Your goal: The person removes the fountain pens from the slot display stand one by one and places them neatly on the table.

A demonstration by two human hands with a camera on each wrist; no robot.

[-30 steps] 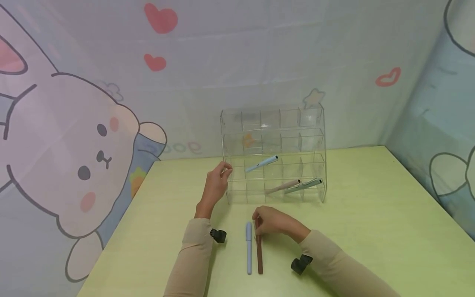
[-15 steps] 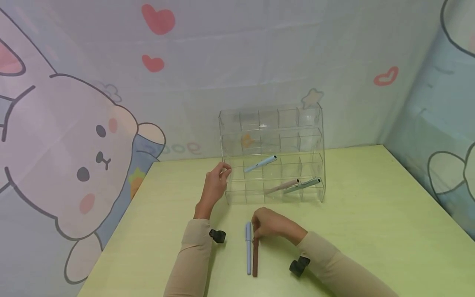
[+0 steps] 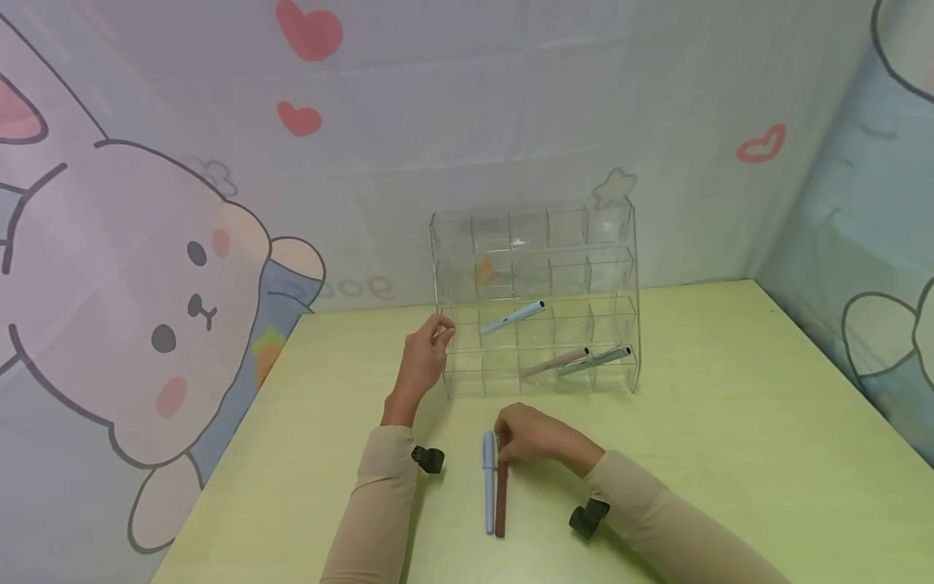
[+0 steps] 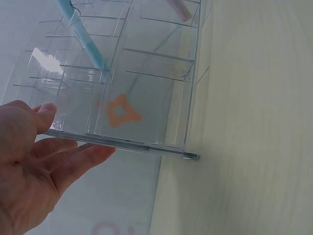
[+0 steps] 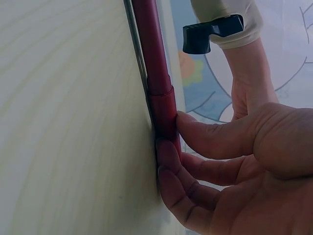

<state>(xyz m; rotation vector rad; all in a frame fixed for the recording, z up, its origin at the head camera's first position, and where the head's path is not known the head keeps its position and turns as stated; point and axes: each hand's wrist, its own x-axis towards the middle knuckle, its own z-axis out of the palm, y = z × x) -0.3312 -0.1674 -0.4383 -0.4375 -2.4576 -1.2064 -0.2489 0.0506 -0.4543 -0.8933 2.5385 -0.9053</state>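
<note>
A clear tiered rack (image 3: 536, 276) with several compartments stands at the back of the table. My left hand (image 3: 426, 357) pinches its left side panel, thumb on the inner face and fingers outside, as the left wrist view shows. My right hand (image 3: 533, 434) grips the capped end of a dark red pen (image 3: 501, 503) between thumb and fingers, low over the table. Close along the red pen's left side lies a light blue pen (image 3: 489, 495). In the rack, a pale blue pen (image 3: 514, 317) leans in a middle tier; a pink pen (image 3: 556, 362) and a green pen (image 3: 594, 360) lean in the bottom tier.
The yellow-green table (image 3: 730, 454) spreads out on both sides of the rack. Behind it hangs a printed cloth (image 3: 394, 146) with a bunny and hearts. Both sleeves carry a small black camera, such as the right one (image 3: 588, 517).
The red pen has shifted slightly left, closer beside the light blue pen, with my right hand on it. My left hand stays at the rack's side.
</note>
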